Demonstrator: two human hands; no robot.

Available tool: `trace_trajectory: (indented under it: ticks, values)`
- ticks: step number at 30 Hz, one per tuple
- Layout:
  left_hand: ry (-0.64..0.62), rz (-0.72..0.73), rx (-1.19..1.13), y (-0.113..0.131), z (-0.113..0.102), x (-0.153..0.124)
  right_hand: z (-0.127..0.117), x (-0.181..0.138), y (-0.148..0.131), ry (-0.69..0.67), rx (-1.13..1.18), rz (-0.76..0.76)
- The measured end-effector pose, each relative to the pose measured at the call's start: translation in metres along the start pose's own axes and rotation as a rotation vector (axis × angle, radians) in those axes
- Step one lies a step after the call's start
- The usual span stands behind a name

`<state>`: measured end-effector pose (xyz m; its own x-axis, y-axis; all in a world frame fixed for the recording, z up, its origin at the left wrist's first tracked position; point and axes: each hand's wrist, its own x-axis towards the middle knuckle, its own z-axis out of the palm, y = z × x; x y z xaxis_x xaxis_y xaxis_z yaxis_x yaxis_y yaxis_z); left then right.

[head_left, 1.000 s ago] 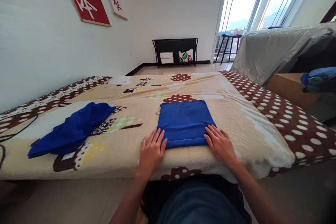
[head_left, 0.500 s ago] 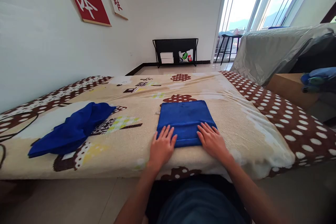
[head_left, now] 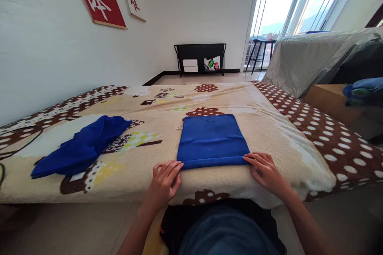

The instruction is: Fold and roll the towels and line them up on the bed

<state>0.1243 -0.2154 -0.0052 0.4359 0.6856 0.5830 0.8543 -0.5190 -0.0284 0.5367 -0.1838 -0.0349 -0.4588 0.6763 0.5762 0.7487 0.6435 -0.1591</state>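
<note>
A folded blue cloth (head_left: 212, 137) lies flat on the blanket in front of me, with a narrow folded strip along its near edge. At its near left corner, my left hand (head_left: 165, 180) has curled fingers closed on the edge. My right hand (head_left: 267, 173) grips the near right corner with its fingertips, the fingers held together. How much fabric is between the fingers is hidden. Farther left lies a crumpled blue cloth (head_left: 85, 145), which neither hand touches.
The beige patterned blanket (head_left: 143, 107) covers a bed with brown dotted borders. A dark cable (head_left: 26, 142) lies at the left edge. On the right stand a cardboard box (head_left: 324, 101) and plastic-covered furniture (head_left: 293, 59). A black rack (head_left: 200, 52) stands by the far wall.
Both hands have moved outward and slightly nearer me, from lying flat on the folded cloth to its near corners. The fold strip now shows along the whole near edge.
</note>
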Motion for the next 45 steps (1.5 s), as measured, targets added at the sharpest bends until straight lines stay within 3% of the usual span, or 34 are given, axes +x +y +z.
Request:
trace_trajectory:
  ticks: [6, 11, 15, 19, 22, 25, 31, 36, 41, 45]
  values:
    - [0.004, -0.178, -0.189, -0.017, 0.011, 0.008, 0.003, 0.01, 0.011, 0.046, 0.096, 0.107]
    - [-0.066, -0.347, -0.348, -0.032, 0.011, 0.019, 0.005, 0.021, 0.017, 0.049, 0.185, 0.25]
    - [-0.059, -0.404, -0.234, -0.02, 0.015, 0.033, 0.011, 0.034, 0.007, 0.111, 0.052, 0.289]
    - [0.038, -0.308, -0.051, 0.022, 0.028, 0.055, 0.027, 0.052, -0.027, 0.233, -0.127, 0.254]
    - [0.046, -0.13, -0.068, 0.053, 0.043, 0.07, 0.042, 0.064, -0.055, 0.22, -0.12, 0.109]
    - [0.031, 0.031, -0.132, 0.064, 0.056, 0.074, 0.05, 0.069, -0.069, 0.173, -0.071, 0.017]
    - [0.029, 0.111, -0.205, 0.049, 0.054, 0.058, 0.038, 0.06, -0.063, 0.123, -0.023, 0.023]
    - [-0.04, 0.069, -0.217, 0.058, 0.053, 0.067, 0.039, 0.071, -0.074, 0.049, -0.009, 0.008]
    - [-0.213, -0.113, -0.177, 0.031, 0.046, 0.071, 0.036, 0.069, -0.047, 0.005, -0.106, 0.161]
    - [-0.179, -0.288, 0.021, 0.011, 0.036, 0.065, 0.032, 0.061, -0.031, 0.054, -0.228, 0.28]
